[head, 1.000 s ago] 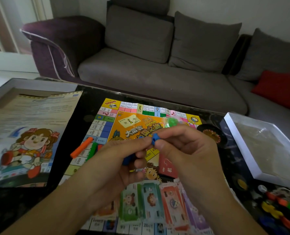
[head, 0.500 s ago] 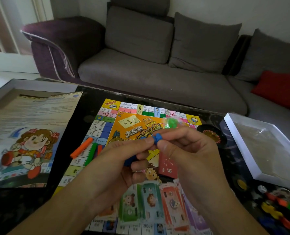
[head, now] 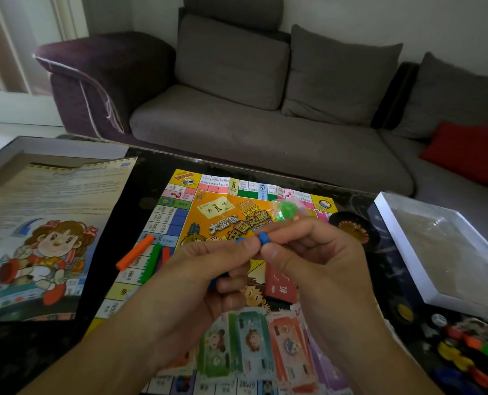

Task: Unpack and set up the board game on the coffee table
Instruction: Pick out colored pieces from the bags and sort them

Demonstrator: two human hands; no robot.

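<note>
Your game board [head: 222,220] already lies unfolded and flat on the dark coffee table [head: 140,178], so the main step looks done. Above its middle, your right hand [head: 319,260] pinches a small blue piece [head: 263,238] between thumb and forefinger, and your left hand [head: 208,269] has its fingers curled round a blue stick [head: 214,283], its thumb tip meeting the piece. I judge you are parting or joining the two; which, I cannot tell.

Already on the board: an orange stick [head: 135,252] and a green stick [head: 151,262] at the left edge, a red card deck [head: 281,283] just under your right hand, stacks of paper money [head: 254,343] along the near edge, and a clear bag of green pieces [head: 287,208] at the far side, apparently unopened.

Further out, the rules sheet [head: 46,223] rests in one box half at the left. The white box tray [head: 442,252] stands at the right, with a heap of coloured pieces [head: 470,354] in front of it, off the board. Those, and the bag, look like what remains to sort.
</note>
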